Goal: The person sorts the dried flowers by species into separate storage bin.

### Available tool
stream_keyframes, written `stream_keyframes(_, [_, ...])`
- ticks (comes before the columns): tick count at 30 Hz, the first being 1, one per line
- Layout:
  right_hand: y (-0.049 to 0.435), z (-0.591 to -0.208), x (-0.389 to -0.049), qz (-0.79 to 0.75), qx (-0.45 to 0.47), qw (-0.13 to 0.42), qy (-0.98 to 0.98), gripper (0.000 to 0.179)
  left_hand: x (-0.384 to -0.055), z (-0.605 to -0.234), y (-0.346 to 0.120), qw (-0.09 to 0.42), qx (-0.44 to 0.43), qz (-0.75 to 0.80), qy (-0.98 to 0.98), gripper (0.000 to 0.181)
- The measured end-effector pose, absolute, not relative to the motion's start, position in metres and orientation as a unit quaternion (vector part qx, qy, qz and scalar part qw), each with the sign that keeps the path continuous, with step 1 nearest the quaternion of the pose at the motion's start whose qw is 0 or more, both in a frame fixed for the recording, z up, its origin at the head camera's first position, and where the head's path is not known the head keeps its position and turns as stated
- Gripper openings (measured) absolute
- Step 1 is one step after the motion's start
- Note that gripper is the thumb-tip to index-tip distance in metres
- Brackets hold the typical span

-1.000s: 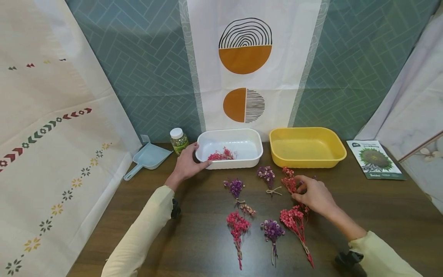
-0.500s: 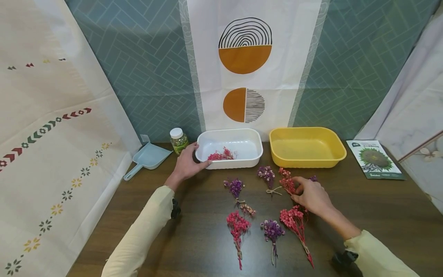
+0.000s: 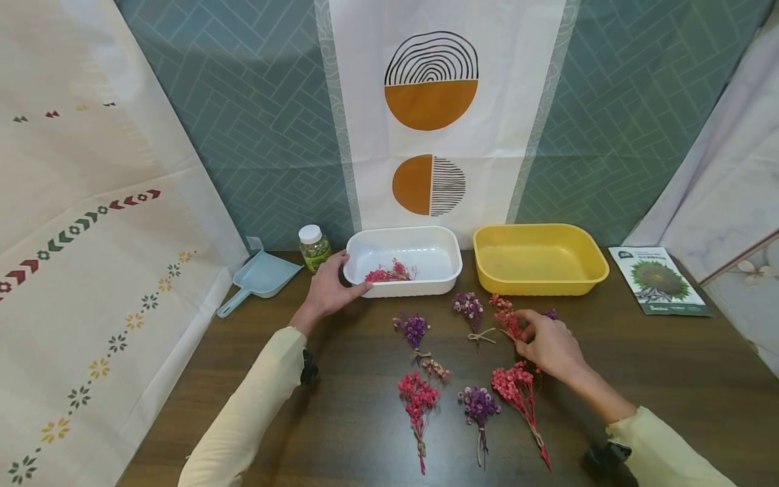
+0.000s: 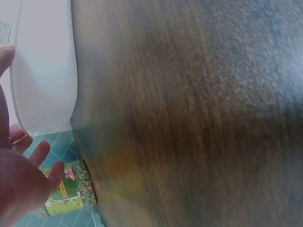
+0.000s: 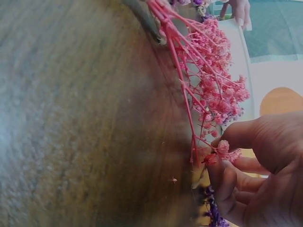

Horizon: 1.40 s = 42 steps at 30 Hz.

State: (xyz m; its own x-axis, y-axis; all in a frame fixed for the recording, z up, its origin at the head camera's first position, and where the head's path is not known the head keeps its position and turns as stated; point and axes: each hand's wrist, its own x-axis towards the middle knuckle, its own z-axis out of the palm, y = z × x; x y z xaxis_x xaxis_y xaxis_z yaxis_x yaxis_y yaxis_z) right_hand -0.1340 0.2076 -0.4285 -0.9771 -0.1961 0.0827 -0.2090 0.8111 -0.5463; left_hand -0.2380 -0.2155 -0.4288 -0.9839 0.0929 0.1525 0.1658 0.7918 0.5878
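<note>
Pale glare across the wooden tabletop [image 4: 189, 94]

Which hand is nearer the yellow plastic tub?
Right. The right hand is just in front of the yellow plastic tub; the left hand is at the far-left end of the white tub, which sits between.

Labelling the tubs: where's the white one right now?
In the head view, the white tub stands at the back of the table near mid-frame, jar to its left, yellow tub to its right, left hand at its left end.
</note>
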Motion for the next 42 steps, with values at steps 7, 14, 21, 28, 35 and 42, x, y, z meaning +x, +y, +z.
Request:
stream_keyframes(7, [0.210, -0.424, -0.133, 0.293, 0.110, 0.035, -0.949, 0.051, -0.238, -0.428, -0.215, 0.055, -0.067, -0.317, -0.944, 0.088])
stream_keyframes(14, [0.211, -0.418, -0.132, 0.306, 0.123, 0.052, -0.943, 0.049, -0.237, -0.427, -0.215, 0.052, -0.065, -0.322, -0.943, 0.087])
stream_keyframes(21, [0.211, -0.411, -0.133, 0.323, 0.138, 0.063, -0.934, 0.049, -0.238, -0.428, -0.215, 0.055, -0.066, -0.322, -0.943, 0.088])
stream_keyframes(28, [0.210, -0.405, -0.136, 0.329, 0.156, 0.077, -0.928, 0.048, -0.237, -0.428, -0.215, 0.054, -0.064, -0.321, -0.943, 0.089])
stream_keyframes(35, [0.205, -0.397, -0.138, 0.341, 0.172, 0.095, -0.919, 0.047, -0.237, -0.428, -0.215, 0.054, -0.063, -0.320, -0.944, 0.088])
stream_keyframes(42, [0.199, -0.388, -0.145, 0.342, 0.186, 0.098, -0.916, 0.049, -0.237, -0.428, -0.215, 0.057, -0.069, -0.323, -0.942, 0.087])
